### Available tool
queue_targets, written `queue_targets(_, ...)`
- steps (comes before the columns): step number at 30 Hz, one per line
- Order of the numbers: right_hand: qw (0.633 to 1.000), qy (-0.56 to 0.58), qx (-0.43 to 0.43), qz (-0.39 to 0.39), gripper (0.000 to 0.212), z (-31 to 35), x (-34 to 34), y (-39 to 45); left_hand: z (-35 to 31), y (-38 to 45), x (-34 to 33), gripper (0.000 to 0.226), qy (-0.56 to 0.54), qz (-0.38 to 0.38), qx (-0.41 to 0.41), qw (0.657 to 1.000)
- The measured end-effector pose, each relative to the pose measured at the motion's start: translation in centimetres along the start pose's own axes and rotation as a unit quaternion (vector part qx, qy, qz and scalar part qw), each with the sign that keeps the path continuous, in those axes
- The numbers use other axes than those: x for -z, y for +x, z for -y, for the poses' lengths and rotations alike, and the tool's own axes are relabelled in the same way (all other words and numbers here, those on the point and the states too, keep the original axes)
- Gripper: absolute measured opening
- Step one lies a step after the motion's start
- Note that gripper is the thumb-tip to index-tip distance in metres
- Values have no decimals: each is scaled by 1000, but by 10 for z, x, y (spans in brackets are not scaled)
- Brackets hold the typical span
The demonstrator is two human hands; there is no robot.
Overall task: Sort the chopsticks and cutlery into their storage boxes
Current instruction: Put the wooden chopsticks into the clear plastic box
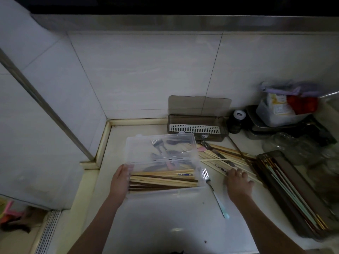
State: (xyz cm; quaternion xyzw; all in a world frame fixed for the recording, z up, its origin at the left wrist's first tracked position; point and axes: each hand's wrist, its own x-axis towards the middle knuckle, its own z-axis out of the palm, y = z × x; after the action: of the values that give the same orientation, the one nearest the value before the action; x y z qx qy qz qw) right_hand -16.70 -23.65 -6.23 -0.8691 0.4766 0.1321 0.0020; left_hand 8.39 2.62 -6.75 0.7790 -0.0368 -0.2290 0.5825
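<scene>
A clear plastic storage box (200, 187) stands on the counter with its lid (161, 149) raised; wooden chopsticks (163, 180) lie inside it. Forks show through the lid. My left hand (120, 182) grips the box's left end, thumb on the rim. My right hand (237, 182) rests on a loose pile of chopsticks (220, 156) right of the box, fingers curled over their ends. A fork with a pale blue handle (214, 193) lies between box and right hand. A smoky-brown box (197, 128) with a white slotted tray stands open at the back. A dark box (293, 191) holds several chopsticks at the right.
Tiled walls close the corner at the left and back. At the back right stand a small dark jar (236, 121), stacked trays with a plastic container of packets (278, 110), and glass jars (286, 145). The counter's front edge (165, 252) is at the bottom.
</scene>
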Motion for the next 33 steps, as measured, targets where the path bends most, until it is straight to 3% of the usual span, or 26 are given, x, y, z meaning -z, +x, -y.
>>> queue_targets(7, 998, 38, 42, 18, 41, 30, 3, 4, -1, -1, -1, 23, -13, -7, 5, 1000)
queue_targets(18, 994, 100, 31, 19, 58, 10, 0, -13, 2, 2, -1, 29, -2, -8, -7, 1000)
queue_targets(26, 986, 107, -87, -89, 42, -4, 3, -27, 5, 6, 2, 26, 2, -3, 2, 1000)
queue_targets(33, 968, 157, -34, -194, 26, 0, -2, -35, 6, 7, 2, 26, -7, -2, 0, 1000)
